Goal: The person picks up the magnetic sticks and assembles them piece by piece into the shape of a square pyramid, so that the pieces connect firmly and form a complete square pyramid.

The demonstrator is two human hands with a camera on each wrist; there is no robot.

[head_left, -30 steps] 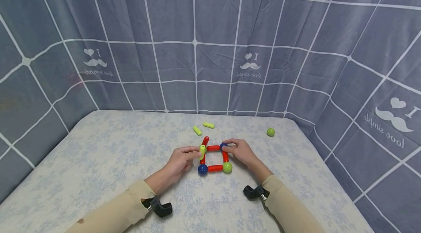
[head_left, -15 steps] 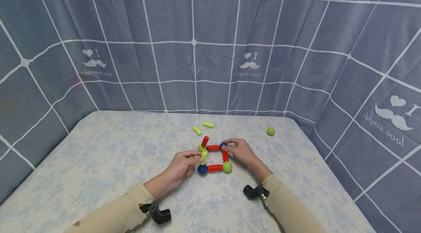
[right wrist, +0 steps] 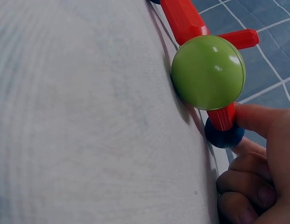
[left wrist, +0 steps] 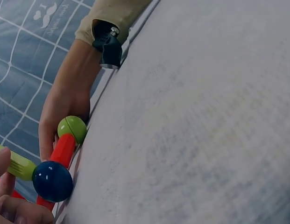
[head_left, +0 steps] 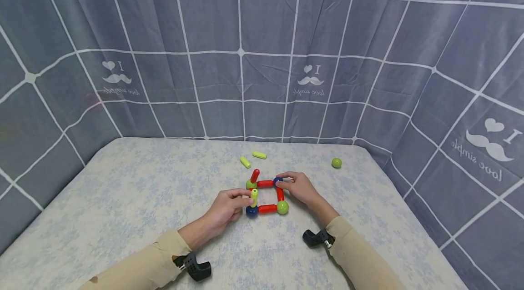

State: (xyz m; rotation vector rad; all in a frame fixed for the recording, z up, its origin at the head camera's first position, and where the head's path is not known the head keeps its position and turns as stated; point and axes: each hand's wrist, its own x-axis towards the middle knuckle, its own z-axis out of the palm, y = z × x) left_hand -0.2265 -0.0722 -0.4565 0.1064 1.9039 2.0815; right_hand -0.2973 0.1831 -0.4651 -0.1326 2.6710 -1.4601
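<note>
My left hand [head_left: 223,208] pinches a yellow-green magnetic rod [head_left: 254,197] between thumb and fingers. Its lower end meets the near-left blue ball [left wrist: 52,181], and it stands roughly upright. That ball is one corner of a square of red rods [head_left: 268,208] lying on the table. A green ball [right wrist: 208,72] forms the near-right corner, and another green ball [head_left: 250,185] the far-left one, with a red rod [head_left: 255,175] rising from it. At the far-right corner my right hand [head_left: 302,188] holds a blue ball [right wrist: 224,133] between thumb and finger.
Two loose yellow-green rods [head_left: 259,155] lie beyond the square. A loose green ball [head_left: 336,163] sits toward the back right of the cloth-covered table [head_left: 143,190]. A grey checked curtain [head_left: 217,76] hangs behind and to the sides.
My left hand has brought the yellow-green rod from beside the far-left green ball toward me and down onto the near-left blue ball. The right hand has stayed on its ball.
</note>
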